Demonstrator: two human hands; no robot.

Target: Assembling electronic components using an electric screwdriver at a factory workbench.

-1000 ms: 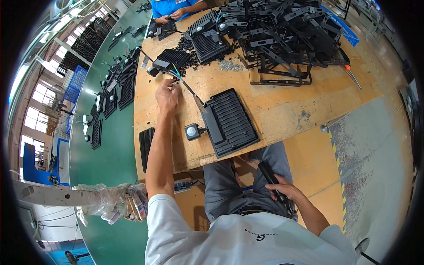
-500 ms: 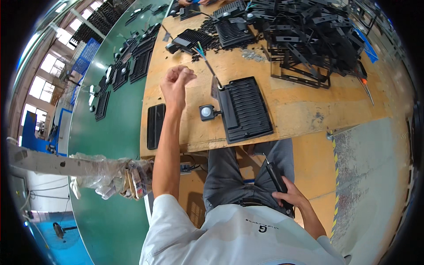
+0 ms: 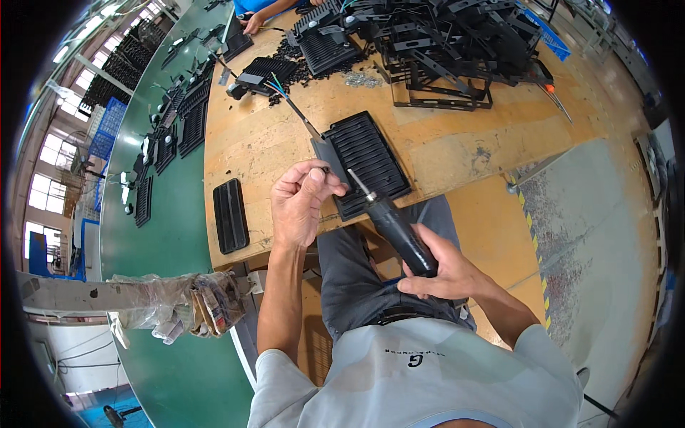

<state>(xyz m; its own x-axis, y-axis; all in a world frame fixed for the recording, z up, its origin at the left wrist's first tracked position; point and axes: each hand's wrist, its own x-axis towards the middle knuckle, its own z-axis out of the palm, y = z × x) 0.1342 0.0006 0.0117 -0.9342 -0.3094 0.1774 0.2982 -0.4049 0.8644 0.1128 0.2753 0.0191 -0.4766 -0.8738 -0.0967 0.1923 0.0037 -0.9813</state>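
Closed firmly around the black power screwdriver [image 3: 401, 234], our right hand [image 3: 444, 267] directs the bit far and left. Our left hand [image 3: 301, 203] pinches a small dark part [image 3: 326, 170] between thumb and fingertips; we cannot tell its type. Just right of these fingertips, the black finned housing [image 3: 367, 153] lies at the near edge of the wooden table [image 3: 442, 164]. Black brackets [image 3: 457, 43] are heaped at far right.
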